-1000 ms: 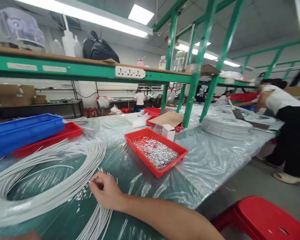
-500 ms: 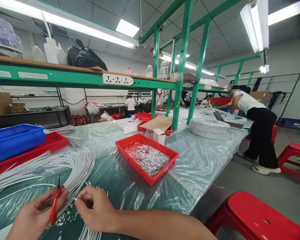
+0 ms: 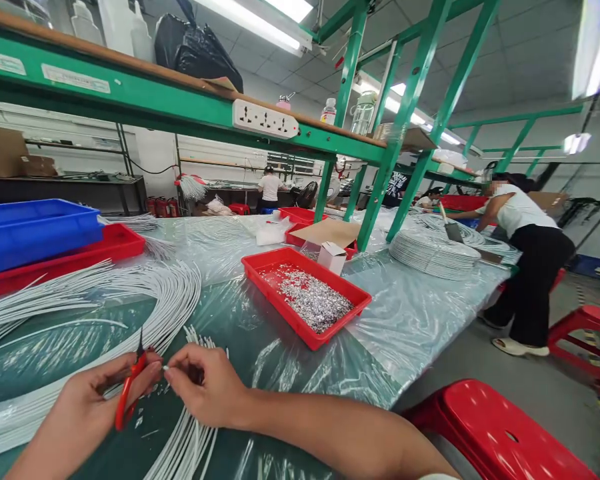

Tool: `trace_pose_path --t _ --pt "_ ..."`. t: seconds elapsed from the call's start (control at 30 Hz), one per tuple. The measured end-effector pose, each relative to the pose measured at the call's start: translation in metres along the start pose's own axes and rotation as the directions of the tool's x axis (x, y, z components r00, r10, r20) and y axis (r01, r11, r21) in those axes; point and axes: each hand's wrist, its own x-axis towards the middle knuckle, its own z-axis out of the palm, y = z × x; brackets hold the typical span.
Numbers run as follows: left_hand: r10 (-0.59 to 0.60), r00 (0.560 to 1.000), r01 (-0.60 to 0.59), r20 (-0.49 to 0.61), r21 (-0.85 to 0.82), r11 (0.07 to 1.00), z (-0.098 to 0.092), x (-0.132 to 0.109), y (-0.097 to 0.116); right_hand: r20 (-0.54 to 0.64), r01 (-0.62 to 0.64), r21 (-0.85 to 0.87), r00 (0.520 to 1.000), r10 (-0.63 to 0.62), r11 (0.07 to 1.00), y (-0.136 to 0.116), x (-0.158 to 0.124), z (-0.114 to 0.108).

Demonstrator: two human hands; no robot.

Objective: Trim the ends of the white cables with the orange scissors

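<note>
No legible text, only blurred print on white labels (image 3: 75,78) along the green beam (image 3: 180,105)

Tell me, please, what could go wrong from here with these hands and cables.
The red-handled tool in the left hand has its tip near the right hand, so it might nick a finger. That hand's small white piece could slip. Loose scraps beside the white cable coil might get caught in it.

A red-handled tool (image 3: 131,385) leans tip-up; a white cable bundle (image 3: 184,441) lies beside a coil (image 3: 179,293).
</note>
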Motion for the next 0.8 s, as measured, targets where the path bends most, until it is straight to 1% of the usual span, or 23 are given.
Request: trace_pose_path --t 0.03,0.07,0.2,0.27,0.37,0.5,0.67,0.8 --pt "-0.017 0.998 0.019 0.056 -0.033 0.999 -0.001 -0.002 0.009 -0.005 0.003 -0.008 1.000 -0.003 1.000 0.000 0.000 -0.001" --pt "-0.020 0.997 0.024 0.075 -0.053 0.998 -0.001 -0.004 0.017 -0.007 0.009 -0.014 1.000 -0.009 1.000 0.000 0.001 -0.002" --pt "0.027 0.998 -0.022 0.059 -0.086 0.996 0.002 -0.011 0.040 0.022 0.054 -0.028 0.998 -0.053 0.998 0.000 0.000 -0.003" --pt "0.021 0.996 -0.010 0.089 -0.117 0.993 0.003 -0.012 0.047 0.032 0.062 -0.038 0.998 -0.061 0.997 0.000 -0.001 -0.003" --pt "0.045 0.992 -0.020 0.117 -0.202 0.979 0.003 -0.011 0.051 0.044 0.048 -0.040 0.998 -0.047 0.998 -0.001 0.000 -0.003" --pt "0.019 0.995 0.002 0.102 -0.204 0.979 0.003 -0.011 0.052 0.062 0.036 -0.044 0.998 -0.034 0.998 0.001 0.000 -0.005" --pt "0.032 0.992 -0.004 0.126 -0.216 0.976 0.002 -0.013 0.050 0.061 0.056 -0.060 0.997 -0.052 0.997 0.003 -0.002 -0.007" --pt "0.035 0.990 -0.002 0.139 -0.228 0.974 0.001 -0.012 0.049 0.032 0.077 -0.080 0.997 -0.075 0.994 0.002 -0.002 -0.006"
